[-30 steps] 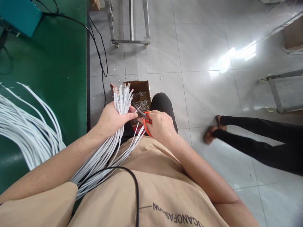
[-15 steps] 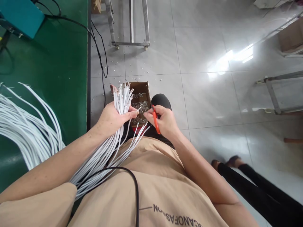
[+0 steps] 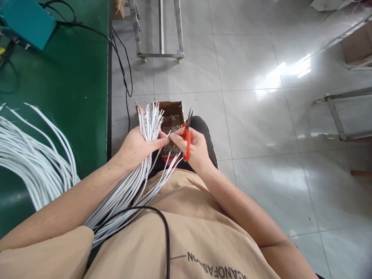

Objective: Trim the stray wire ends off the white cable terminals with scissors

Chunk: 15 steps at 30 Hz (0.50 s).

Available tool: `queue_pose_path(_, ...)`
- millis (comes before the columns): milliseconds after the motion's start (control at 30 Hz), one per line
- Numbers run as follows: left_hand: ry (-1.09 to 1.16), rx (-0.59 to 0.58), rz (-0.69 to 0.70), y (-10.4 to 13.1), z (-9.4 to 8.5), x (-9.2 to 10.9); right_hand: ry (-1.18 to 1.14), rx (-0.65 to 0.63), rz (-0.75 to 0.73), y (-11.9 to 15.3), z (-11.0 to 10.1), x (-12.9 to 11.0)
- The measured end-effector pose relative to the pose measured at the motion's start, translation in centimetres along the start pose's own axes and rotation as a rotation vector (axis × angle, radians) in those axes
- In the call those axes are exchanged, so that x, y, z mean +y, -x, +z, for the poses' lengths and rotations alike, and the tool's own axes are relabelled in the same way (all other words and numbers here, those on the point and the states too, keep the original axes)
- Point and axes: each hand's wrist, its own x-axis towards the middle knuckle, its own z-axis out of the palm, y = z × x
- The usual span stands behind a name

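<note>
My left hand (image 3: 141, 141) is closed round a thick bundle of white cables (image 3: 150, 128), whose stripped ends fan out above the fingers. Between its thumb and forefinger one cable end sticks out to the right. My right hand (image 3: 192, 145) carries red-handled scissors (image 3: 187, 141), blades pointing up and away from the cables. Its thumb and forefinger meet at the tip of that single cable, close to my left thumb. Several loose white cables (image 3: 171, 166) hang below the hands, across my lap. Under the hands stands an open cardboard box (image 3: 171, 106) with small clippings inside.
On the left is a green table (image 3: 87, 77) with more white cables (image 3: 37, 162) and a teal device (image 3: 29, 23). Black cords (image 3: 124, 73) hang over its edge. A metal frame on casters (image 3: 161, 54) stands ahead. Small scraps dot the tiled floor.
My right hand has moved left to the cable tip at my left thumb. The scissors have turned so the blades point up. The walking person's legs at lower right have left the view.
</note>
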Motion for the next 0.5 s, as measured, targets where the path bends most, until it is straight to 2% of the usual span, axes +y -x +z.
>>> queue_pose_path(133, -0.003, 0.023, -0.022, -0.03, -0.03, -0.21, 0.047, 0.008, -0.066, 0.14, 0.34, -0.04)
queue_pose_path(500, 0.043, 0.024, -0.073, -0.24, 0.00, -0.52, -0.024, 0.013, 0.042, -0.43, 0.16, 0.16)
